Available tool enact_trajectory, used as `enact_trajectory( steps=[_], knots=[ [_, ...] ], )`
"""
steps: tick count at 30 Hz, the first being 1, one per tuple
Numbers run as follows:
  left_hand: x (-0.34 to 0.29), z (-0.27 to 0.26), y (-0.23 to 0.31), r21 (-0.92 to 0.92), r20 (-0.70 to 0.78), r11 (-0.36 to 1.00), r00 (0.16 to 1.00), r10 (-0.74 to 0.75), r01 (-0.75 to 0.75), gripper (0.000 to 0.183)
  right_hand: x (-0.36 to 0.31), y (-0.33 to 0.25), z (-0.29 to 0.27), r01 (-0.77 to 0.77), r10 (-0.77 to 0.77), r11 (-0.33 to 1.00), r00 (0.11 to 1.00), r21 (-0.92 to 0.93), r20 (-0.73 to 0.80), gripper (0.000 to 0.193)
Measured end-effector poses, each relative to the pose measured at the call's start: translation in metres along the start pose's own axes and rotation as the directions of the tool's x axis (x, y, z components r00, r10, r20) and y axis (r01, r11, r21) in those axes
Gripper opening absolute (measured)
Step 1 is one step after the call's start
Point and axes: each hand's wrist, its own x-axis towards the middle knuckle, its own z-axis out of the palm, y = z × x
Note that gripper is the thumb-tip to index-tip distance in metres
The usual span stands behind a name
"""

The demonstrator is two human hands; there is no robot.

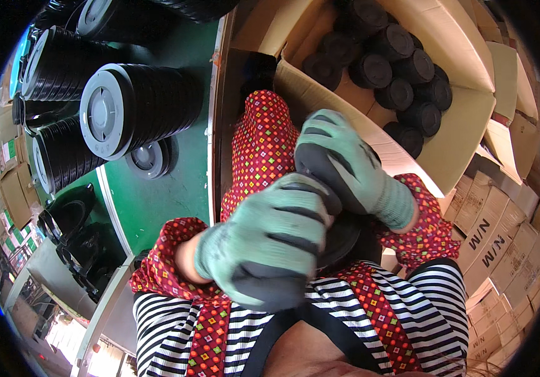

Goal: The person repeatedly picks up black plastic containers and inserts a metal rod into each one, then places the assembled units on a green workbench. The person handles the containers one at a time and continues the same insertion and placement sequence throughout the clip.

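Note:
Both my hands wear mint-green gloves with black coating and meet in front of my chest. My left hand (269, 242), slightly blurred, is closed, its fingers curled against my right hand (343, 164). The right hand is closed too, bent over from the far side. What lies inside either grip is hidden by the gloves. Directly beneath them, above my lap, a dark rounded thing (344, 242) shows in part. Its kind cannot be made out. A red patterned apron (260, 147) covers my leg beyond the hands.
An open cardboard box (339, 110) at the far right holds several black cylindrical bundles (392, 41). Stacks of black round pieces with grey discs (102, 113) stand on the green table (176, 195) to the left. Closed cartons (493, 235) are piled at right.

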Motion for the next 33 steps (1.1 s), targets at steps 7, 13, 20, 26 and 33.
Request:
enact_trajectory(
  steps=[7, 13, 20, 26, 33],
  knots=[
    [-0.02, -0.029, -0.039, -0.455, -0.073, 0.887, 0.996, 0.052, -0.08, 0.063, -0.002, -0.047, -0.045, -0.107, 0.14, 0.957, 0.984, -0.269, 0.109, 0.049],
    [-0.035, -0.009, -0.036, -0.581, -0.4, 0.81, 0.895, -0.199, -0.08, 0.065, -0.002, -0.069, -0.052, -0.158, 0.231, 0.876, 0.967, -0.455, 0.11, 0.056],
    [-0.015, -0.011, 0.027, -0.015, -0.636, 0.83, 0.635, -0.438, 0.557, 0.037, 0.014, -0.071, -0.057, -0.093, 0.086, 0.857, 0.996, -0.506, -0.037, 0.057],
    [-0.091, -0.013, 0.067, -0.154, -0.725, 0.752, 0.443, -0.527, 0.641, 0.034, 0.002, -0.102, -0.041, 0.04, -0.18, 0.777, 0.97, -0.628, -0.161, 0.066],
    [-0.289, -0.004, 0.053, -0.086, -0.889, 0.687, 0.256, -0.38, 0.722, 0.05, -0.053, -0.087, -0.005, -0.114, 0.122, 0.988, 0.989, -0.104, 0.08, 0.084]
  ],
)
